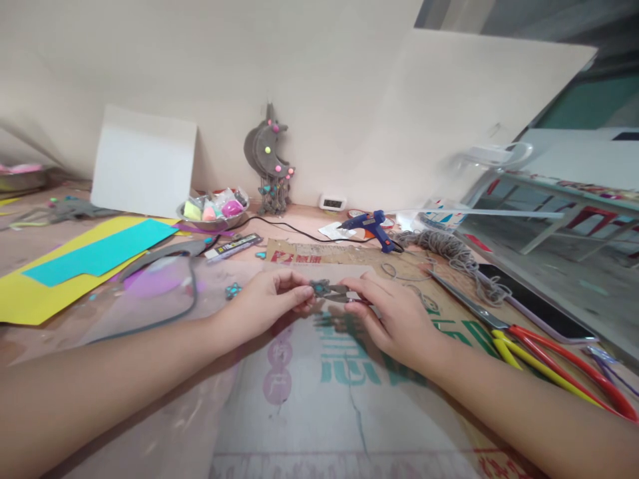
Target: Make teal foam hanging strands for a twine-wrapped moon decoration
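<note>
My left hand [272, 301] pinches a small grey star-shaped ornament [319, 288] with a turquoise centre between thumb and fingers. From the right, my right hand [394, 313] closes on a dark grey two-pronged piece [337, 294] that meets the ornament; its exact kind is unclear. Both hands are held just above a printed cardboard sheet [299, 426]. Left of my left hand lies another grey and turquoise star [233, 291]. A grey crescent-moon decoration [269, 152] with coloured balls and hanging pieces stands against the wall.
On the right are a blue glue gun [372, 227], grey yarn [444, 249], red-handled scissors [504, 324] and a phone [539, 303]. Leftward lie yellow sheet [30, 299], turquoise sheet [107, 249] and a bowl of coloured clay [214, 223]. A small digital clock [333, 201] stands behind.
</note>
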The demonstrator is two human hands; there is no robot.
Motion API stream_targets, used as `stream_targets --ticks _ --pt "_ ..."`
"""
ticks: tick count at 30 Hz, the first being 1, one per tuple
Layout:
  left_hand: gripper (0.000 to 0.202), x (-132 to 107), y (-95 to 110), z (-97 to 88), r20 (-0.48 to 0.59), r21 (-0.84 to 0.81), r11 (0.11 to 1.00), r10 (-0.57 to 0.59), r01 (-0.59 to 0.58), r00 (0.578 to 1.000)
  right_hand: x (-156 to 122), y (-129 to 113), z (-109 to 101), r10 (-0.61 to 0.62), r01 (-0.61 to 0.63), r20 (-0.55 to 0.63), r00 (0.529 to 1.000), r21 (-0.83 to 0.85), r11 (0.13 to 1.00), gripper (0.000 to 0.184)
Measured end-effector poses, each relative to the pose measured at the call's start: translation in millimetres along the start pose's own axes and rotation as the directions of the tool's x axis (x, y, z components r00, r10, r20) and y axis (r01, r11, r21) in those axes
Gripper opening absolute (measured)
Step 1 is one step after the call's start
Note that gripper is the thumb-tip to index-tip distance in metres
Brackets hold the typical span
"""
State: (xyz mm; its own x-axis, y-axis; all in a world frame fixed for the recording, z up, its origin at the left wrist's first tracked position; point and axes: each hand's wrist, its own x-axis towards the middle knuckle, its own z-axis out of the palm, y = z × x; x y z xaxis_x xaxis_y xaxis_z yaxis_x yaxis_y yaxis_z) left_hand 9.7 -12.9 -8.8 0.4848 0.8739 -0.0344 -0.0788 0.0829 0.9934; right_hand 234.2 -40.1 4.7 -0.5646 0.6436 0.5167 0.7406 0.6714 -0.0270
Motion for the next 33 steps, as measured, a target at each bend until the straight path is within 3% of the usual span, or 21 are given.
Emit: stream_targets --ticks 5,11,33 --pt "0.023 -3 2 0.9 -0.005 0.035 0.999 0.006 -0.006 1.000 0 0 0 0.008 -0.008 0.003 1.000 -0.001 1.000 0.027" --pt "0.018 -10 12 5.2 0.010 0.276 0.961 -0.042 0.037 0.999 1 0 -1 -0.015 0.013 -0.028 1.000 -0.044 0.999 0.025" --pt "0.007 -14 19 6.4 0.034 0.497 0.866 0.054 -0.064 0.998 -1 -1 1 -0.092 0.092 0.001 0.996 -0.111 0.990 0.024"
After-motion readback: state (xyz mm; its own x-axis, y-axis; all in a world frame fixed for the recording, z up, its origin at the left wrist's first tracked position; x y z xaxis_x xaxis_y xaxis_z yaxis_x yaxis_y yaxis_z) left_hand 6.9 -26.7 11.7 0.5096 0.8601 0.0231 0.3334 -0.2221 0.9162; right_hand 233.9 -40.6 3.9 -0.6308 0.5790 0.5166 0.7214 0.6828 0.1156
